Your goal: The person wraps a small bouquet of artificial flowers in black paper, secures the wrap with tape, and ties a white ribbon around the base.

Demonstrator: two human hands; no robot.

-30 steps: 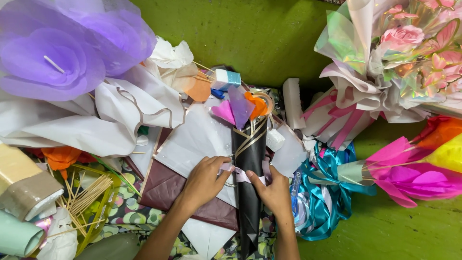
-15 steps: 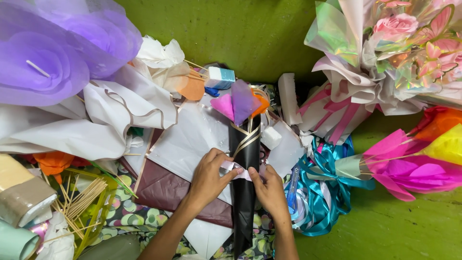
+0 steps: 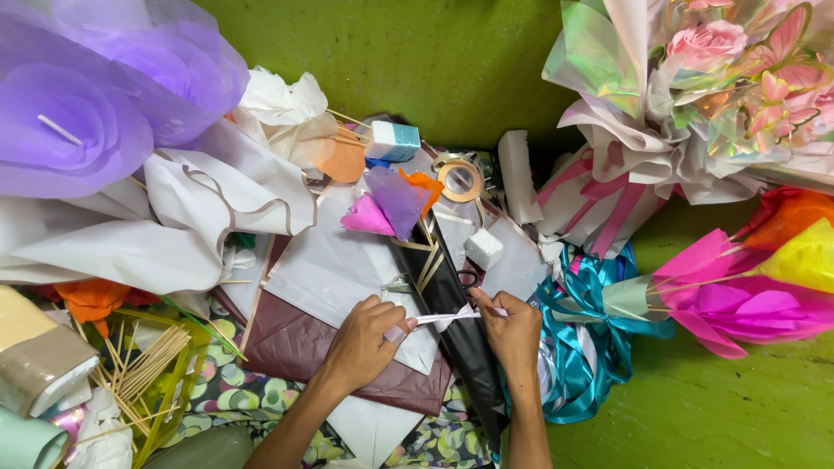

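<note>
A pale ribbon is pinched at both ends and drawn taut across the black paper cone, which lies near six o'clock in the view with its orange, pink and purple tissue filling toward twelve. The left hand is closed on the ribbon's nine-o'clock end, the right hand on its three-o'clock end. Even tension should be kept on both ends, it is judged, so that the knot is seated centrally on the cone without creasing it. The knot is too small to be made out, the cone's tip is hidden between the forearms, and scissors are partly covered.
</note>
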